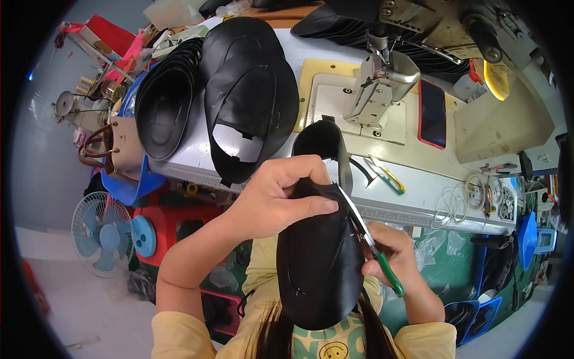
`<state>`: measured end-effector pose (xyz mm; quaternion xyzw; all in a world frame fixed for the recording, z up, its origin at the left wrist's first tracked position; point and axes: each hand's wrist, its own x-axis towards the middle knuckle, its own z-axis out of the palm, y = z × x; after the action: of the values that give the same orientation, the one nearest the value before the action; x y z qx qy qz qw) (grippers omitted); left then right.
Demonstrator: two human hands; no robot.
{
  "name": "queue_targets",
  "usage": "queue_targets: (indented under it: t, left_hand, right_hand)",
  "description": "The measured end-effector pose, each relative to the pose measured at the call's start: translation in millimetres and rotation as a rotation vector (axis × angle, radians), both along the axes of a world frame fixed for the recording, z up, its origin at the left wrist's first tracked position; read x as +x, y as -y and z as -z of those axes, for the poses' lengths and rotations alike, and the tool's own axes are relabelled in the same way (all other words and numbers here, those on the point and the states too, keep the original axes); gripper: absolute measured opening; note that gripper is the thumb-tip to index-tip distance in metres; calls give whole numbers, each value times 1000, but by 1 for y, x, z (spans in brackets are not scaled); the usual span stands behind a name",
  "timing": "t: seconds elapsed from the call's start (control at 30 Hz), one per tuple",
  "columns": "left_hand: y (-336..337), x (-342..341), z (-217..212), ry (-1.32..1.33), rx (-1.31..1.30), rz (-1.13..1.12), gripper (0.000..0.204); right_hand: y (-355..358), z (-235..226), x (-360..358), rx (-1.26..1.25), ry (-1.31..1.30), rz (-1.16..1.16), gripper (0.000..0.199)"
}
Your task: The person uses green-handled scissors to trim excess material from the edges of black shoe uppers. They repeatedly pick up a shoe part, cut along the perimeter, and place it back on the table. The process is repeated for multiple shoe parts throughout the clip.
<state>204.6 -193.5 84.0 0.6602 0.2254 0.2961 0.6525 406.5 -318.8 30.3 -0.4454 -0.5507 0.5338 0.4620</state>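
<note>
While L fingers (315,207) pinch blk shoe upper (317,269), R fingers (387,235) clamped on grn-handled scissors (390,276).

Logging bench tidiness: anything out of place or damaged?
Possibly the red-edged smartphone: it lies beside the sewing machine's metal post, a personal item in the work area. No spill or damage stands out.

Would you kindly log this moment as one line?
left hand: pinching black shoe upper | right hand: holding green-handled scissors, blades at upper's edge | sewing machine: beyond hands
</note>
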Motion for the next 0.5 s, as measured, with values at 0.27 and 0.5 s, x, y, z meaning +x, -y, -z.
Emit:
queue_targets:
  t: [0.27, 0.5]
  left_hand:
    - [-1, -4, -8, -79, -39, 55, 18]
    - [-6, -10, -22, -236, 36, 120, 17]
  right_hand:
    - [3, -6, 4, 22, 102, 36, 63]
    - [6, -17, 14, 0, 215, 2, 57]
